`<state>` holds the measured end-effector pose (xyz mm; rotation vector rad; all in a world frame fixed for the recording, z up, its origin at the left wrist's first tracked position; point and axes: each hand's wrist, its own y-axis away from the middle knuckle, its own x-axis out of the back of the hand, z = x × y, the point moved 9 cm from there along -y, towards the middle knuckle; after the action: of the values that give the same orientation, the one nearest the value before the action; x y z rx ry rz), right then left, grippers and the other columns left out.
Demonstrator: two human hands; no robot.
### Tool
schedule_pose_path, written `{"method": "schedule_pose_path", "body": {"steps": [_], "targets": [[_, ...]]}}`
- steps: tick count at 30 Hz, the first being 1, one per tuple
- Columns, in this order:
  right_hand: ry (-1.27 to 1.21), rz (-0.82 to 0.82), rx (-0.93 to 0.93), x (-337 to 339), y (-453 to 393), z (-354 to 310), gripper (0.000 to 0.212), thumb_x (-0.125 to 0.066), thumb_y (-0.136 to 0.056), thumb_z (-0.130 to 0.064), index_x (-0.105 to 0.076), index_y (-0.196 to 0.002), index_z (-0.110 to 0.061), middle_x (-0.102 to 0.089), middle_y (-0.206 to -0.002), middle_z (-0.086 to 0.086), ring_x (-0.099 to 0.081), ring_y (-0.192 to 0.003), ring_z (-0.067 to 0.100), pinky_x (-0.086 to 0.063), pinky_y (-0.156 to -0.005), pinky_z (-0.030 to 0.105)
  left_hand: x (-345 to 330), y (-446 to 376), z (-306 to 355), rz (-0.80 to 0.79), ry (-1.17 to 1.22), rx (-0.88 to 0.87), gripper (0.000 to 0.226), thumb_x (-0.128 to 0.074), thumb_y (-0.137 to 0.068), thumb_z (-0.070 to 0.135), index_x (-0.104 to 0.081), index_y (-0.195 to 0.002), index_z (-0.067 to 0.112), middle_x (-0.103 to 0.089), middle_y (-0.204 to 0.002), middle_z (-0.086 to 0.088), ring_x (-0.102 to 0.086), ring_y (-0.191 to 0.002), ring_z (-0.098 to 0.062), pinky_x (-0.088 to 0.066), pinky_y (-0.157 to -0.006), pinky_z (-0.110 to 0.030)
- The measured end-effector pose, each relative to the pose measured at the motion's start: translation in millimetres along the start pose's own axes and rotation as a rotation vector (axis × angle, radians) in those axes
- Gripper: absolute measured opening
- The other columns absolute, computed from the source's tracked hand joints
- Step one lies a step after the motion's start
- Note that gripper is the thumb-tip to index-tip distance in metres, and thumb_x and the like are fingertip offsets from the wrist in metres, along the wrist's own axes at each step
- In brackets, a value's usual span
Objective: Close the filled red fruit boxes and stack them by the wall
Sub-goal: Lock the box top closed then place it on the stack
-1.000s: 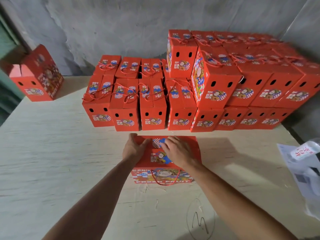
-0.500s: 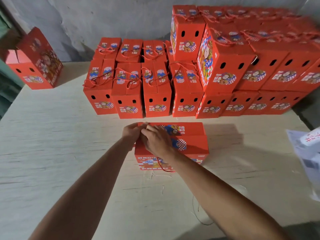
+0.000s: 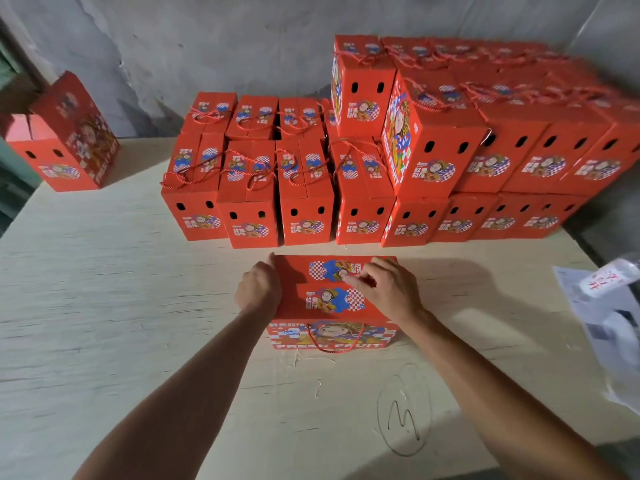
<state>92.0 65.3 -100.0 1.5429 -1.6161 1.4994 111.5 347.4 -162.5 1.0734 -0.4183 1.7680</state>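
A red fruit box [image 3: 325, 303] stands on the pale wooden table [image 3: 104, 306] right in front of me, its top flaps folded down and its red cord handle hanging over the near side. My left hand [image 3: 259, 289] grips the box's left end with curled fingers. My right hand [image 3: 384, 289] rests on the top flaps at the right, fingers bent and pressing near the printed picture. Behind the box, several closed red boxes [image 3: 304, 192] stand in rows against the grey wall, with a second layer [image 3: 436, 140] stacked on the right.
A single red box [image 3: 65, 140] with an upright flap stands at the far left of the table. White plastic packaging [image 3: 609, 317] lies at the right edge. A pencil scribble [image 3: 403, 417] marks the table near me. The grey wall [image 3: 242, 46] closes off the back.
My right hand moved from the box's left end, beside my left hand, to the right part of the top flaps. My left hand stays at the left end. The view shifted slightly.
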Motion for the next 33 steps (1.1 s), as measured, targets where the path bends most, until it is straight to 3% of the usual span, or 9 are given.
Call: {"method": "schedule_pose_path", "body": {"steps": [5, 8, 11, 15, 18, 21, 26, 30, 33], "targets": [[0.115, 0.042, -0.092, -3.9, -6.3, 1.2, 0.049, -0.065, -0.099, -0.037, -0.042, -0.058, -0.024, -0.041, -0.056, -0.013, -0.040, -0.046, 0.010, -0.033, -0.046, 0.022, 1.0, -0.7, 4.9, 0.061, -0.038, -0.043, 0.066, -0.020, -0.105, 0.062, -0.064, -0.109, 0.014, -0.072, -0.104, -0.015, -0.067, -0.090, -0.038, -0.049, -0.078, -0.042], [0.172, 0.063, -0.092, -7.3, -9.4, 0.0, 0.046, -0.066, -0.096, -0.024, -0.051, -0.052, -0.019, -0.047, -0.053, -0.008, -0.043, -0.045, 0.014, -0.039, -0.047, 0.023, -2.3, -0.1, 16.1, 0.047, -0.095, -0.151, 0.064, -0.023, -0.102, 0.068, -0.056, -0.115, 0.015, -0.071, -0.110, -0.012, -0.068, -0.092, -0.036, -0.052, -0.078, -0.042], [0.267, -0.004, -0.118, -13.5, -11.2, 1.6, 0.036, -0.054, -0.101, -0.037, -0.068, -0.078, -0.013, -0.067, -0.081, 0.001, -0.059, -0.077, 0.019, -0.053, -0.074, 0.036, -5.2, 7.4, 38.1, -0.027, -0.156, -0.329, 0.075, -0.028, -0.094, 0.081, -0.040, -0.135, 0.018, -0.060, -0.127, -0.009, -0.067, -0.104, -0.036, -0.055, -0.081, -0.047], [0.267, -0.190, -0.392, -22.0, -2.6, 33.4, 0.064, -0.040, -0.099, -0.066, -0.046, -0.137, -0.014, -0.046, -0.147, 0.014, -0.045, -0.135, 0.031, -0.032, -0.115, 0.051, -13.2, 29.7, 29.4, -0.153, -0.063, -0.295, 0.114, -0.045, -0.076, 0.093, -0.014, -0.156, 0.018, -0.047, -0.146, -0.014, -0.064, -0.118, -0.037, -0.058, -0.089, -0.055], [-0.059, -0.118, -0.614, -15.5, 17.3, 46.4, 0.080, -0.049, -0.093, -0.072, -0.032, -0.147, -0.016, -0.053, -0.142, 0.011, -0.063, -0.115, 0.032, -0.058, -0.084, 0.043, -16.9, 36.4, 0.4, -0.214, 0.239, -0.073, 0.123, -0.060, -0.060, 0.094, -0.032, -0.151, 0.016, -0.063, -0.136, -0.010, -0.070, -0.110, -0.033, -0.059, -0.091, -0.051], [-0.218, 0.014, -0.645, -6.4, 37.9, 48.7, 0.062, -0.057, -0.098, -0.057, -0.035, -0.142, -0.019, -0.061, -0.128, 0.005, -0.069, -0.093, 0.024, -0.055, -0.061, 0.029, -31.0, 35.9, -15.0, -0.354, 0.526, 0.064, 0.092, -0.077, -0.065, 0.076, -0.057, -0.134, 0.019, -0.074, -0.115, -0.005, -0.075, -0.093, -0.026, -0.062, -0.085, -0.047], [-0.277, -0.123, -0.985, -27.8, 65.8, 68.9, 0.046, -0.057, -0.096, -0.058, -0.046, -0.116, -0.017, -0.067, -0.094, 0.002, -0.067, -0.071, 0.018, -0.051, -0.059, 0.026, -42.7, 36.5, -12.2, -0.534, 0.692, 0.176, 0.068, -0.085, -0.075, 0.053, -0.061, -0.129, 0.019, -0.076, -0.103, -0.004, -0.076, -0.086, -0.023, -0.060, -0.065, -0.032], [-0.311, -0.180, -1.105, -29.2, 57.9, 72.8, 0.044, -0.060, -0.095, -0.055, -0.046, -0.115, -0.018, -0.061, -0.084, -0.001, -0.065, -0.067, 0.018, -0.055, -0.061, 0.029, -31.8, 32.9, -16.6, -0.265, 0.412, 0.134, 0.084, -0.072, -0.076, 0.075, -0.052, -0.132, 0.017, -0.071, -0.116, -0.004, -0.072, -0.099, -0.028, -0.060, -0.088, -0.047], [-0.242, -0.194, -1.096, -29.2, 56.0, 70.5, 0.037, -0.058, -0.098, -0.049, -0.044, -0.113, -0.018, -0.066, -0.093, 0.003, -0.064, -0.069, 0.020, -0.054, -0.065, 0.031, -21.4, 38.7, -9.0, -0.087, 0.251, -0.010, 0.093, -0.058, -0.077, 0.085, -0.039, -0.139, 0.019, -0.061, -0.133, -0.006, -0.067, -0.112, -0.031, -0.059, -0.088, -0.051]]}}
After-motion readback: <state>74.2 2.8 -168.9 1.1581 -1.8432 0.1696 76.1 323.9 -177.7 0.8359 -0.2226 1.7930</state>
